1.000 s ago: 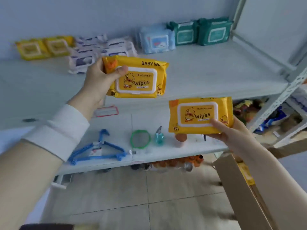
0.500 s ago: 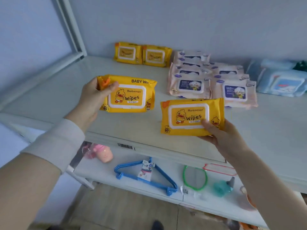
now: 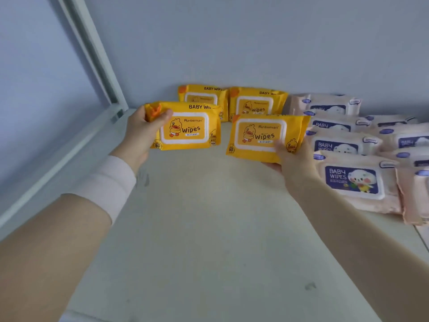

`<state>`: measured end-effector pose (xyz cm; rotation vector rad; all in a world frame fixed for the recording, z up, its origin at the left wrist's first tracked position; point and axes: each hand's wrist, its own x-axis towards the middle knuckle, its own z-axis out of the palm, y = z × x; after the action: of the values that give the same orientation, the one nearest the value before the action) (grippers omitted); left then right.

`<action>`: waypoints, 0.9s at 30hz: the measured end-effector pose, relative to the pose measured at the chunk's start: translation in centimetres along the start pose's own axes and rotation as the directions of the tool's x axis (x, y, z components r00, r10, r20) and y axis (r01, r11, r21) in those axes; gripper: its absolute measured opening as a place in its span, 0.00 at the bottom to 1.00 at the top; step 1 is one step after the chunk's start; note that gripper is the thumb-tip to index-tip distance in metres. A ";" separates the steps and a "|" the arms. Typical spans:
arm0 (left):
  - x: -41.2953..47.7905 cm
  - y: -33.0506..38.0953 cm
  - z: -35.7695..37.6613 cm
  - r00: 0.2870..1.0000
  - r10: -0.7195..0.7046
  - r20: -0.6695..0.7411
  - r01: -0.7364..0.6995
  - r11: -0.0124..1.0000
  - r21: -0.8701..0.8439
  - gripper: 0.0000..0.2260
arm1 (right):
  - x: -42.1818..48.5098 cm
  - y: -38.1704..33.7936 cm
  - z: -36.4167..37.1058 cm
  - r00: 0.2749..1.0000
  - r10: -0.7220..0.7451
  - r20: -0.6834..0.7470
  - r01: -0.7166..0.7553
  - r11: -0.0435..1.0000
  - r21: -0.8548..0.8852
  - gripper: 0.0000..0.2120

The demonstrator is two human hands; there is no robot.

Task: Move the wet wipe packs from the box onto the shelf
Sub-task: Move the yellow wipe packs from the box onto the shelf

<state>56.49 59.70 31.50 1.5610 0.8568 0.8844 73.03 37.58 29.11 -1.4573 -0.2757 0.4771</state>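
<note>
The white shelf (image 3: 209, 228) fills most of the view. On its right side the pink packs (image 3: 352, 180) lie in rows. At the back wall the two back yellow packs (image 3: 257, 104) lean side by side. Just in front of them, the left yellow pack (image 3: 185, 129) is in the left grip (image 3: 139, 135), whose thumb is curled over its left end. The right yellow pack (image 3: 260, 135) is pinched at its lower right corner by the right grip (image 3: 294, 159). Whether the held packs touch the shelf, I cannot tell.

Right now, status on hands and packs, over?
Left hand grips left yellow pack, right hand grips right yellow pack. Both over the shelf, just in front of two shelved yellow packs, not released. Pink packs tight beside right hand.
</note>
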 end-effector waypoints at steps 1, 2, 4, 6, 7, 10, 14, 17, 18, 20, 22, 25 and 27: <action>2.3 -0.4 0.4 0.999 -0.014 0.032 0.015 1.000 -0.022 0.06 | 1.5 0.1 0.9 1.000 -0.021 -0.020 0.020 1.000 -0.011 0.17; 4.4 -0.8 0.9 0.997 -0.029 0.074 0.032 0.999 -0.035 0.06 | 2.8 0.3 1.6 0.998 -0.044 -0.045 0.042 0.998 -0.042 0.16; 8.2 -1.9 2.0 0.986 -0.043 0.160 0.045 0.999 -0.013 0.07 | 5.2 1.1 2.9 0.990 -0.095 -0.101 0.074 0.977 -0.199 0.15; 10.9 -3.1 3.3 0.978 -0.030 0.208 0.024 0.999 0.033 0.08 | 7.4 2.0 3.6 0.974 -0.158 -0.160 0.084 0.916 -0.393 0.18; 11.9 -3.9 3.9 0.979 -0.024 0.204 0.015 0.999 0.046 0.08 | 8.3 2.4 4.0 0.966 -0.174 -0.189 0.071 0.887 -0.456 0.20; 13.4 -6.0 5.5 0.990 -0.011 0.138 0.000 0.997 0.080 0.13 | 10.0 3.1 4.9 0.941 -0.228 -0.249 0.053 0.828 -0.558 0.26; 13.7 -6.3 6.3 0.996 0.052 0.076 -0.071 0.959 0.274 0.22 | 10.0 3.4 5.9 0.908 -0.353 -0.226 0.061 0.646 -0.761 0.26; 12.6 -4.9 6.6 0.954 0.294 0.064 -0.286 0.816 0.502 0.32 | 9.4 2.3 6.0 0.921 -0.366 -0.132 0.044 0.434 -0.900 0.27; 12.0 -4.0 7.0 0.923 0.369 0.108 -0.360 0.730 0.581 0.33 | 9.1 1.6 5.9 0.933 -0.351 -0.086 0.053 0.367 -0.929 0.28; 10.7 -1.6 8.3 0.853 0.453 0.258 -0.497 0.556 0.666 0.28 | 8.6 -0.5 5.1 0.946 -0.325 -0.009 0.083 0.265 -0.961 0.29; 9.0 1.6 10.7 0.774 0.408 0.484 -0.626 0.382 0.680 0.22 | 7.6 -3.3 3.1 0.943 -0.330 0.039 0.109 0.195 -0.975 0.26; 4.7 7.4 15.9 0.649 0.107 0.753 -0.761 0.115 0.639 0.20 | 5.2 -7.7 -2.6 0.970 -0.233 0.062 0.088 0.105 -0.991 0.23; 0.2 10.9 20.3 0.567 -0.123 0.815 -0.823 -0.047 0.566 0.19 | 2.4 -10.2 -7.7 0.992 -0.103 0.078 0.076 -0.023 -0.997 0.23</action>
<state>75.29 49.22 39.68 3.3070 0.2283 -0.3092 80.15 31.42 38.17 -2.9350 -0.8424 0.0304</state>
